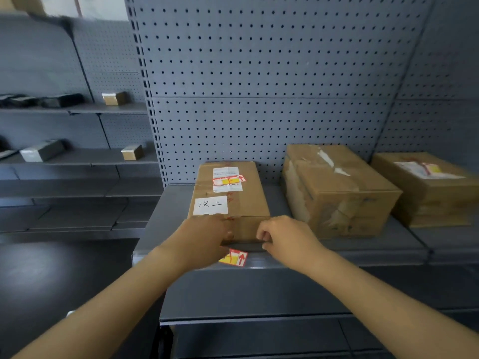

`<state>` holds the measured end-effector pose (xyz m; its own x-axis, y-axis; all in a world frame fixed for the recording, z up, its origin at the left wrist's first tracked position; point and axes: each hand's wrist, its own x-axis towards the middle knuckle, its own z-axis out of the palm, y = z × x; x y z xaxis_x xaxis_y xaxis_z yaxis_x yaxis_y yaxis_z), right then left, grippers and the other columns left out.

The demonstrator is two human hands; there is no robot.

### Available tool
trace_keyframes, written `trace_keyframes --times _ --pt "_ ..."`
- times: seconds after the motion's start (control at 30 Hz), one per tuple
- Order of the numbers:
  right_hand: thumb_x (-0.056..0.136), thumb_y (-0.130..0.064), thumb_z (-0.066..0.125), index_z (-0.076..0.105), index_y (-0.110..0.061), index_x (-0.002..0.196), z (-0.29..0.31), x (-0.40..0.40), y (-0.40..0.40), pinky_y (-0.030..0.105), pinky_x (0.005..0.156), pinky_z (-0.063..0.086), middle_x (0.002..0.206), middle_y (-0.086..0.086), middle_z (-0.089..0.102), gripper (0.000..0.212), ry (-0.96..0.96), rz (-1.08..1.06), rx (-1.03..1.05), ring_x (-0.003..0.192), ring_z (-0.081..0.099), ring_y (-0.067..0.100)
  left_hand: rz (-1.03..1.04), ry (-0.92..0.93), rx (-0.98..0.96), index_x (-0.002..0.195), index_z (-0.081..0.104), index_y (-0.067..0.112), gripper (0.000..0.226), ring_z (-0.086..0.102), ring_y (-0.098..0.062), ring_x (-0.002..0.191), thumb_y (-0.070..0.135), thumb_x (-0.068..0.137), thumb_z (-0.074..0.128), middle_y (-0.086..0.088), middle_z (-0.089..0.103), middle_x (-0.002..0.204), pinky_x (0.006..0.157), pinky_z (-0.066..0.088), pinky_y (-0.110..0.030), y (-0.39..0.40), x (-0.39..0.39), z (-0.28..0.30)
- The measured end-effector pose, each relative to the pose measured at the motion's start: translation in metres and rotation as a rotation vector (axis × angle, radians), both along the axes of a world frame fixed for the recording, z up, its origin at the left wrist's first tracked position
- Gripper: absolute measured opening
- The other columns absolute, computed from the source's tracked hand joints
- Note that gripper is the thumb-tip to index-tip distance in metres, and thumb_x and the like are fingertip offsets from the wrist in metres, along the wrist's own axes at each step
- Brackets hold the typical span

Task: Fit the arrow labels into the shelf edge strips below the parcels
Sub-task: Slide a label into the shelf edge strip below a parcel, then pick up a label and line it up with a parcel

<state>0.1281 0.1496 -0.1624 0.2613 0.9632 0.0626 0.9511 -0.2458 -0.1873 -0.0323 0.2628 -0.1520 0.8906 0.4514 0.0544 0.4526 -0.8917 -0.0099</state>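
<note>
A red, yellow and white arrow label (234, 257) lies tilted against the grey shelf edge strip (298, 260), just below a tall cardboard parcel (233, 200) with a white handwritten note. My left hand (204, 239) covers the label's left end and touches the parcel's front lower edge. My right hand (282, 239), fingers curled, sits on the shelf lip to the right of the label; whether it pinches anything is hidden. A second arrow label (229, 180) sticks on top of that parcel.
Two more cardboard parcels (337, 190) (427, 187) stand on the same shelf to the right. A lower grey shelf (259, 294) juts out beneath my arms. Grey pegboard (259, 73) backs the shelf. Shelves at the left hold small boxes (132, 152) and dark packages.
</note>
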Motion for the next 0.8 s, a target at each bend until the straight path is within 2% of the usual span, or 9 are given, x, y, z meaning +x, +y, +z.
trace_keyframes --times 0.07,0.13,0.17,0.23,0.4,0.53,0.6,0.7,0.8 --pt "0.086 -0.022 0.064 0.065 -0.02 0.11 0.007 0.008 -0.01 0.035 0.087 0.052 0.116 0.001 0.064 0.023 0.0 -0.046 -0.049 0.107 0.059 0.02 -0.051 0.011 0.007 0.123 0.059 0.026 0.033 0.061 -0.016 0.106 0.037 0.093 0.053 0.004 0.062 0.125 0.079 0.046 -0.018 0.0 0.016 0.012" --pt "0.086 -0.025 0.065 0.063 -0.02 0.115 0.012 0.02 -0.024 0.036 0.091 0.05 0.122 0.004 0.06 0.03 0.033 -0.109 -0.1 0.112 0.057 0.022 -0.131 0.037 0.056 0.127 0.057 0.027 0.036 0.058 -0.018 0.114 0.038 0.094 0.049 0.005 0.059 0.129 0.092 0.05 -0.029 -0.007 0.038 0.02" --pt "0.086 -0.026 0.066 0.062 -0.021 0.117 0.014 0.026 -0.032 0.036 0.092 0.05 0.124 0.004 0.059 0.032 0.055 -0.146 -0.111 0.113 0.057 0.023 -0.179 0.048 0.1 0.128 0.056 0.028 0.037 0.057 -0.019 0.115 0.038 0.093 0.047 0.004 0.059 0.129 0.093 0.05 -0.033 -0.012 0.05 0.023" --pt "0.086 -0.028 0.066 0.061 -0.022 0.118 0.019 0.039 -0.049 0.035 0.093 0.049 0.126 0.004 0.058 0.032 0.075 -0.227 -0.107 0.114 0.057 0.023 -0.258 0.034 0.135 0.128 0.054 0.031 0.04 0.057 -0.019 0.114 0.041 0.09 0.048 0.004 0.058 0.126 0.091 0.048 -0.035 -0.025 0.073 0.028" --pt "0.089 -0.032 0.063 0.058 -0.023 0.123 0.031 0.069 -0.108 0.039 0.093 0.051 0.125 0.002 0.059 0.036 0.087 -0.43 -0.104 0.114 0.057 0.024 -0.43 0.037 0.089 0.122 0.055 0.031 0.042 0.06 -0.019 0.111 0.045 0.083 0.053 0.005 0.06 0.123 0.091 0.051 -0.035 -0.066 0.129 0.036" --pt "0.091 -0.032 0.06 0.058 -0.022 0.122 0.034 0.088 -0.164 0.036 0.089 0.051 0.123 0.003 0.059 0.033 0.066 -0.563 -0.081 0.111 0.057 0.024 -0.564 0.043 0.017 0.122 0.053 0.033 0.041 0.057 -0.016 0.111 0.046 0.084 0.058 0.009 0.057 0.124 0.089 0.048 -0.032 -0.103 0.172 0.041" --pt "0.09 -0.033 0.06 0.057 -0.023 0.124 0.033 0.097 -0.189 0.036 0.092 0.05 0.125 0.003 0.059 0.035 0.089 -0.618 -0.078 0.113 0.056 0.024 -0.604 0.072 0.016 0.126 0.052 0.032 0.044 0.056 -0.017 0.112 0.048 0.086 0.059 0.007 0.056 0.124 0.091 0.048 -0.035 -0.124 0.192 0.042" --pt "0.089 -0.035 0.061 0.056 -0.023 0.124 0.035 0.112 -0.222 0.035 0.094 0.048 0.126 0.004 0.056 0.038 0.115 -0.674 -0.063 0.114 0.055 0.024 -0.664 0.145 0.059 0.12 0.052 0.027 0.039 0.055 -0.022 0.11 0.048 0.087 0.059 0.003 0.054 0.122 0.087 0.046 -0.038 -0.155 0.221 0.042" --pt "0.088 -0.035 0.062 0.056 -0.024 0.124 0.037 0.131 -0.254 0.035 0.095 0.046 0.128 0.004 0.056 0.039 0.121 -0.723 -0.043 0.116 0.054 0.025 -0.7 0.2 0.071 0.127 0.05 0.028 0.046 0.054 -0.022 0.116 0.049 0.087 0.06 0.003 0.052 0.128 0.088 0.045 -0.036 -0.188 0.25 0.047"
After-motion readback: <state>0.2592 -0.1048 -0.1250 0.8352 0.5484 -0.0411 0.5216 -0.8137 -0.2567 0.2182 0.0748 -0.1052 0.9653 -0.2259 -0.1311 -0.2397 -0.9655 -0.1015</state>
